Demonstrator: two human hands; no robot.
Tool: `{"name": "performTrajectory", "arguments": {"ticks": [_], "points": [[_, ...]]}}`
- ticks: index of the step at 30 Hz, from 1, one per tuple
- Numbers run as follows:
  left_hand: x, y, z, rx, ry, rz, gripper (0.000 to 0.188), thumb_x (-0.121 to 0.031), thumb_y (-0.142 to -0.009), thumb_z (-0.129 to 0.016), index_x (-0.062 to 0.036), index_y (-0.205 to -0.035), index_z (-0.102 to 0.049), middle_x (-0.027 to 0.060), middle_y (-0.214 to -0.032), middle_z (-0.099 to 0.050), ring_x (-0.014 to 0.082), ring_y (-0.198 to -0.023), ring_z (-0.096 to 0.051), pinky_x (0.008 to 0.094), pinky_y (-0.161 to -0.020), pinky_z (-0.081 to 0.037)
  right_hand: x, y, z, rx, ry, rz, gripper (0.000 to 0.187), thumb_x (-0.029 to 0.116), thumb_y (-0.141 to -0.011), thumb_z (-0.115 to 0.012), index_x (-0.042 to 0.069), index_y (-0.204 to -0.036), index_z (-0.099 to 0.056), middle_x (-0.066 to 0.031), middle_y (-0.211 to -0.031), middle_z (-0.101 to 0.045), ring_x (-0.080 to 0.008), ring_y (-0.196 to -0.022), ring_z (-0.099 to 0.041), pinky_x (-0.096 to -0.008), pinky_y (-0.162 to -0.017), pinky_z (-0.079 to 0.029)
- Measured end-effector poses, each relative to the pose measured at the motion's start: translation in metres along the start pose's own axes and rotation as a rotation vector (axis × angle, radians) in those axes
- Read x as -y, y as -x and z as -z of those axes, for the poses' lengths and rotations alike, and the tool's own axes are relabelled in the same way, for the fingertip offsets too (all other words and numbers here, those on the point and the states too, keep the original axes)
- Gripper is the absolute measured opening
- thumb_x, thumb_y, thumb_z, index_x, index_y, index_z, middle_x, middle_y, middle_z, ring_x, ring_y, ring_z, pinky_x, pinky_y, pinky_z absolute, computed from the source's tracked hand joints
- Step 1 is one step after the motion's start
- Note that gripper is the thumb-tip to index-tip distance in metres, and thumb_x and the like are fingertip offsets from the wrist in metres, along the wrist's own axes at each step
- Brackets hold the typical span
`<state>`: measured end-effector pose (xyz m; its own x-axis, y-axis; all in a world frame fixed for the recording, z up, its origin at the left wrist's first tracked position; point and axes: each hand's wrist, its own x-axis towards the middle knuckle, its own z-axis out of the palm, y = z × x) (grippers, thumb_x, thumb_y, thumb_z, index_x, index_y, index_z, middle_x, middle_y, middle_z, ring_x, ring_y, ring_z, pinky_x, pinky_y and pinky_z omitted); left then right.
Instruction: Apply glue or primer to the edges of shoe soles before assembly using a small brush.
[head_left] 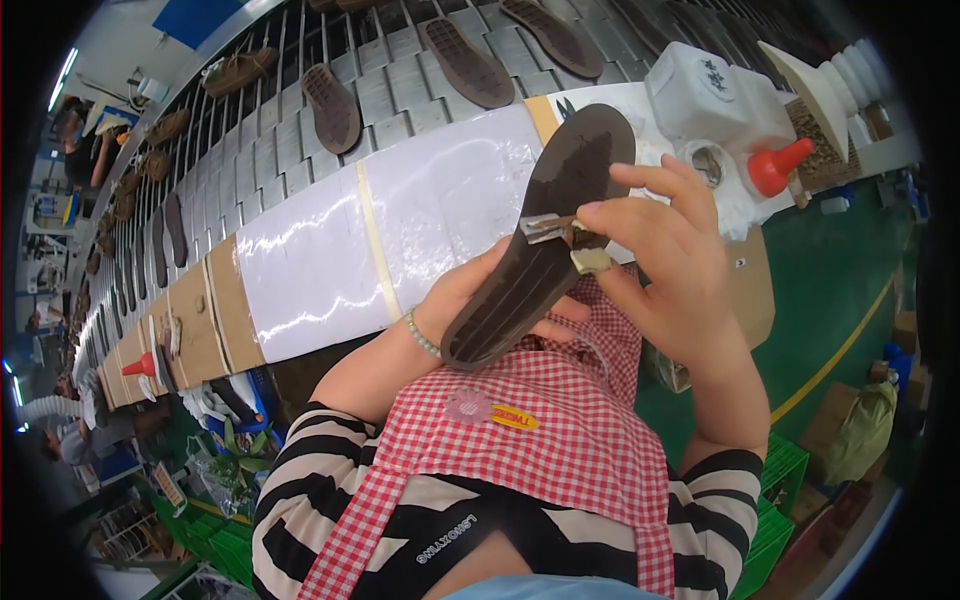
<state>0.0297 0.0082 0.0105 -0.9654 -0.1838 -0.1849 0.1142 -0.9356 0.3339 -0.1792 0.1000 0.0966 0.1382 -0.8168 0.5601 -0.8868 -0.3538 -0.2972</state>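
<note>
A dark brown shoe sole (540, 230) is tilted above the front edge of the bench. My left hand (465, 290) is closed on it from beneath and along its left edge; some of the fingers are hidden under the sole. Over the middle of the sole, my right hand (670, 250) pinches a small flat brush (545, 228) with a metal band, which lies against the sole's surface. A cream-coloured piece (590, 261) shows by my right fingertips; what it is I cannot make out. The upper part of the sole looks darker and wet in patches.
A white-covered bench (310, 270) runs in front of me. Beyond it, a slatted metal conveyor (400, 110) carries several soles and brown shoes. At right stand a white plastic container (690, 95), an open white pot (708, 165) and a red nozzle (780, 167). People work far left.
</note>
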Motion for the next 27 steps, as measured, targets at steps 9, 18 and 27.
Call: {"name": "performTrajectory", "arguments": {"ticks": [9, 18, 27], "points": [[0.002, -0.013, -0.004, -0.173, 0.075, -0.142, 0.051, -0.042, -0.109, -0.033, -0.0046, -0.140, -0.050, 0.0159, -0.128, -0.062, 0.0272, -0.111, -0.066, 0.0400, -0.092, -0.058, 0.025, 0.010, -0.018, 0.021, -0.100, -0.057, 0.041, 0.006, -0.069, -0.078, 0.011, -0.109, -0.070, -0.0025, -0.103, -0.069, -0.0257, -0.115, -0.061, -0.0522, -0.108, -0.038], [-0.004, -0.021, 0.001, -0.041, 0.204, -0.221, 0.045, -0.033, -0.109, -0.033, -0.0036, -0.138, -0.052, 0.0141, -0.124, -0.064, 0.0243, -0.105, -0.067, 0.0380, -0.090, -0.058, 0.041, 0.015, -0.028, 0.048, -0.178, -0.046, 0.039, 0.006, -0.067, -0.077, 0.010, -0.106, -0.072, -0.0028, -0.100, -0.069, -0.0252, -0.114, -0.061, -0.0521, -0.107, -0.039], [-0.005, -0.026, 0.017, 0.060, 0.264, -0.246, 0.040, -0.026, -0.109, -0.033, -0.0005, -0.133, -0.053, 0.0161, -0.121, -0.065, 0.0251, -0.102, -0.068, 0.0375, -0.089, -0.059, 0.050, 0.016, -0.033, 0.095, -0.223, 0.016, 0.035, 0.007, -0.067, -0.077, 0.011, -0.102, -0.074, -0.0013, -0.097, -0.069, -0.0244, -0.113, -0.061, -0.0538, -0.108, -0.038]]}}
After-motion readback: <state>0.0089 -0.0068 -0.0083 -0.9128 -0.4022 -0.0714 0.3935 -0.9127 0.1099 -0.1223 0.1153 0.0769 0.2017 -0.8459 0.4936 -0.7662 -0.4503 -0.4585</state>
